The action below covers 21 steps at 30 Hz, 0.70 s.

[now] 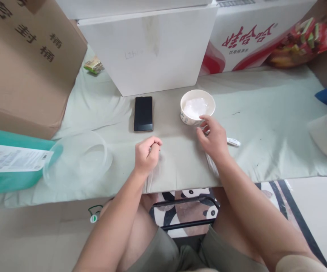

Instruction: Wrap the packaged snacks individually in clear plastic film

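My left hand (148, 155) is closed in a fist just above the front of the cloth-covered table; whatever its fingers may hold is hidden. To the right, my right hand (213, 139) has its thumb and forefinger apart, with the fingertips at the near rim of a white paper bowl (184, 116). Inside the bowl lies a clear, whitish plastic packet (196, 108). A slim white stick-like thing (233, 142) pokes out from behind my right hand, its middle covered. Beneath that wrist is a strip of clear plastic (212, 165). A dark smartphone (143, 114) lies beyond my left hand.
White boxes (163, 49) and a red-printed carton (237, 45) stand along the back. A brown carton (24, 75), a green package (13, 181) and a clear round tub (75, 160) are at left. A white container (326, 136) stands at the right edge.
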Motion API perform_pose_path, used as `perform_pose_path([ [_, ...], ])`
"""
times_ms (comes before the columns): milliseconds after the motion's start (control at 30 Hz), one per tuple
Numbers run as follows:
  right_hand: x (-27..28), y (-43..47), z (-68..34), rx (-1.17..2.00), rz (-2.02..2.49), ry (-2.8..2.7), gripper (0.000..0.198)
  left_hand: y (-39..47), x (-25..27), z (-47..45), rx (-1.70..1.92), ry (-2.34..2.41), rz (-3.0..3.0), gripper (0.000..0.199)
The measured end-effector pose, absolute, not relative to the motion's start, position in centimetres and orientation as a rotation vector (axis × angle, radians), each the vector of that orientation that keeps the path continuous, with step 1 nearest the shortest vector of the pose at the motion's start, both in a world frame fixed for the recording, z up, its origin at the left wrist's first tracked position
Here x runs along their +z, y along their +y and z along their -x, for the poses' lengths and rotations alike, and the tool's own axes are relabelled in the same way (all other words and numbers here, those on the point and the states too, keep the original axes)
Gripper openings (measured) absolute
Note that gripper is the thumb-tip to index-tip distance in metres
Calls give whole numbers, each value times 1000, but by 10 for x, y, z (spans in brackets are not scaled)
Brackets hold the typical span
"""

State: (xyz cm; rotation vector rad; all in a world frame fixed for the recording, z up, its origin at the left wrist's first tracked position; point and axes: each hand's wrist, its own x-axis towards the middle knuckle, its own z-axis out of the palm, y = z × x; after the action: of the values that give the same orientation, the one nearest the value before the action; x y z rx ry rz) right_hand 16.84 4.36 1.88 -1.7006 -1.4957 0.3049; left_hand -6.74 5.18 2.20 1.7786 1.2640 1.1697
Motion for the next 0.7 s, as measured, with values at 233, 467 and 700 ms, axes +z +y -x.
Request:
perform_pose_path([
  [233, 32, 45, -167, 207, 1732, -1425, 13, 19, 74, 95, 1395, 1547, -2065, 16],
  [467, 31, 42, -169, 238, 1717, -1433, 13, 1, 83, 168, 537, 2351, -2013, 37],
  [700, 33, 36, -176, 247, 1695, -1390, 14, -1, 91, 160, 966, 2134, -2251, 13],
])
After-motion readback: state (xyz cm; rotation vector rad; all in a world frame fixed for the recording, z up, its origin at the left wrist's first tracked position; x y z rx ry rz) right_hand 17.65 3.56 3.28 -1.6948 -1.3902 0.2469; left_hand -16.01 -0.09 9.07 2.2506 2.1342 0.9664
